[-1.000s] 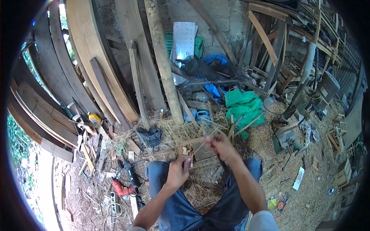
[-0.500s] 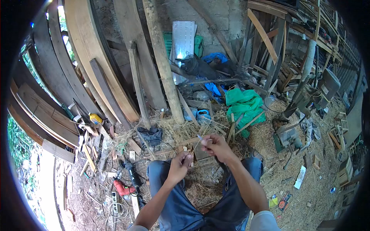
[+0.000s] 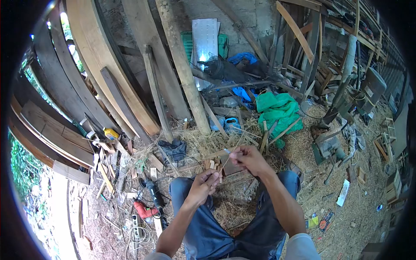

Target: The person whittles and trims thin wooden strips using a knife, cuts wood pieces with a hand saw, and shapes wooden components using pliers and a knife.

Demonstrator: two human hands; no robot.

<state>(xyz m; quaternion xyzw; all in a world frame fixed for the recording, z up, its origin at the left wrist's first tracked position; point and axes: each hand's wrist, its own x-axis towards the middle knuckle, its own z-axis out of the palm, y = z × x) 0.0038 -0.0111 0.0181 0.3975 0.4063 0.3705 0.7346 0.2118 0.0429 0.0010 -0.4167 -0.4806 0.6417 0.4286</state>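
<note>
Two bare hands sit slightly apart: the left hand (image 3: 203, 186) pinches a thin strip (image 3: 225, 162) in front of the knees (image 3: 287, 184), and the right hand (image 3: 251, 161) is closed around a slim, pale-tipped tool (image 3: 227, 151). A yellow bottle (image 3: 111, 134) sits leftward, contents hidden, label too small to read. Behind a pale panel (image 3: 204, 39), a green container (image 3: 223, 46) shows its edges.

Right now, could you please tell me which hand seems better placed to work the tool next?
Probably the right hand: it appears to grip the tool, whose pale tip juts out. The left hand seems occupied, pinching a thin strip near the wood blocks.
</note>
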